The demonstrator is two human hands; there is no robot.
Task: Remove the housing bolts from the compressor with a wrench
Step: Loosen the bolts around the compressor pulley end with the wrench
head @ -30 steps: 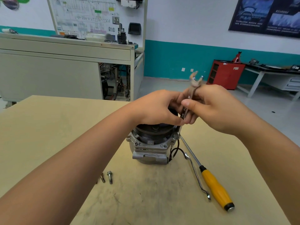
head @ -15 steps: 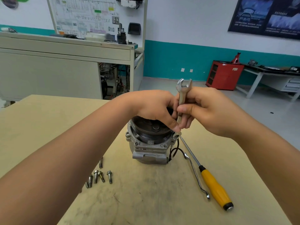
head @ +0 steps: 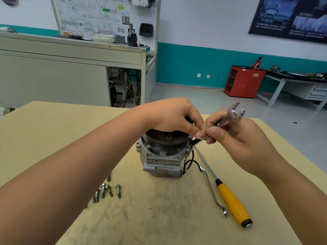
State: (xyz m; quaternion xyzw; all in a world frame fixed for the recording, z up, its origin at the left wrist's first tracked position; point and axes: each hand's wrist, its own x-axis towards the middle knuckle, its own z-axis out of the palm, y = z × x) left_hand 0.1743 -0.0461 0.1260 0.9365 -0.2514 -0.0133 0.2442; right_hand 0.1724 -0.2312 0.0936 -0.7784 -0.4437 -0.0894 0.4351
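Your left hand (head: 169, 115) curls over the top of the compressor (head: 159, 161), gripping it, while your right hand (head: 235, 137) pinches the wrench (head: 233, 114), whose lower end sits at the compressor's right rim.

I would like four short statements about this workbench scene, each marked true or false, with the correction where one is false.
1. The right hand grips the wrench. True.
2. The screwdriver has a red handle. False: its handle is yellow.
3. Loose bolts lie on the table, left of the compressor. True.
4. The left hand holds the screwdriver. False: it holds the compressor's top; the screwdriver lies on the table.
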